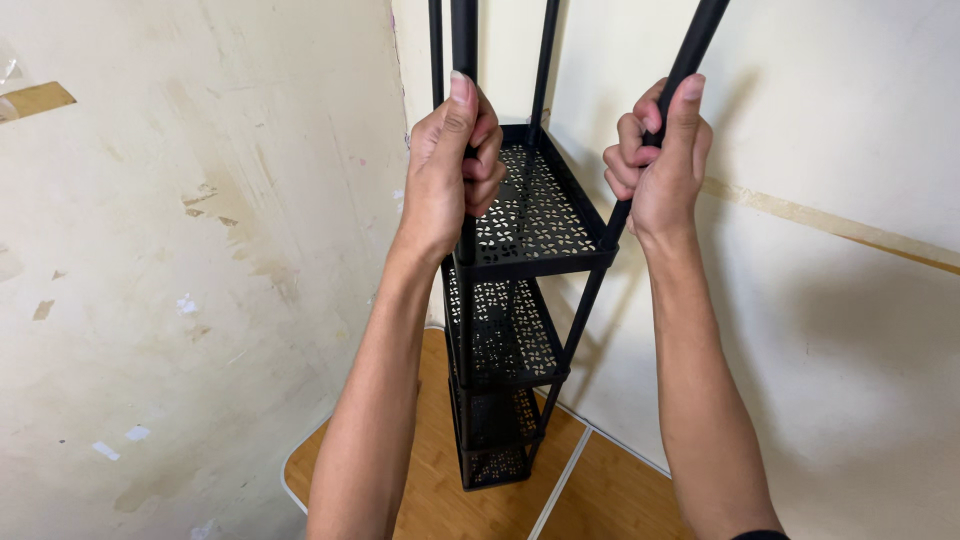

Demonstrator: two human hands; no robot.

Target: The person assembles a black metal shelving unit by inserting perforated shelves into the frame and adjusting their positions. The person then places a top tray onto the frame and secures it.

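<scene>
Rack [520,215] of black metal, tall and narrow, three perforated tiers visible, standing in a corner between two stained cream walls [200,250]. Its foot rests on a wooden folding surface [440,490] with a white rim.

Left hand [450,170] wrapped tight around the near-left upright post [463,40], thumb laid up along the tube. Right hand [665,160] fisted the same way round the near-right post [690,50], thumb up. Both grips sit above the top visible tier.

Risks, as judgement:
- Right post leans away from the left one; posts may be loosely seated in the tiers, so a pull or twist could spring a joint apart.
- Rack is tall on a small base; force applied high up could tip it off the surface.
- Seam runs through the surface just beside the rack's foot; a leg could catch there.
- Whether the top of the rack is braced cannot be told; it is out of view.
</scene>
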